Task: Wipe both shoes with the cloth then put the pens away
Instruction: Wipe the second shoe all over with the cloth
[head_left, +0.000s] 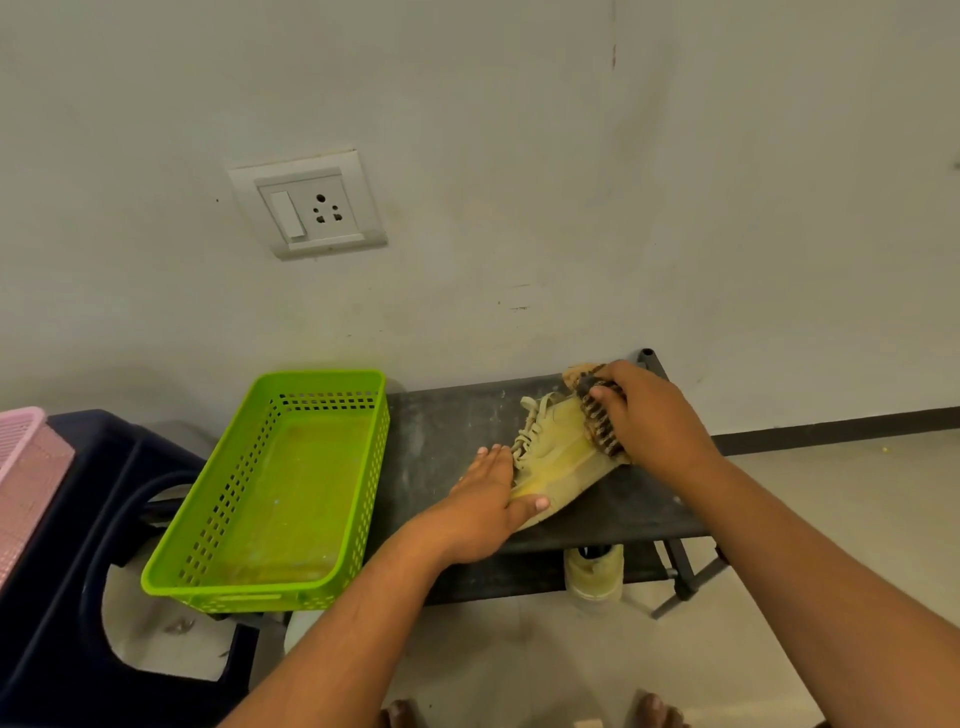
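— Right hand (649, 410) grips the cloth (600, 426) on the shoe's (558, 457) far end.
— Left hand (488, 493)?
— Flat, pressing the near end (shoe slants away on the bench (447, 431)). Wipe toward it.

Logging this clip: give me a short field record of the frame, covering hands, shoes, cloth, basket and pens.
left hand: fingers flat on the toe end of the shoe, steadying it
right hand: grips the striped cloth against the shoe's heel end
shoe: on top of the dark rack
second shoe: on the rack's lower level, beneath the first
green basket: left of the shoe
pens: none in view
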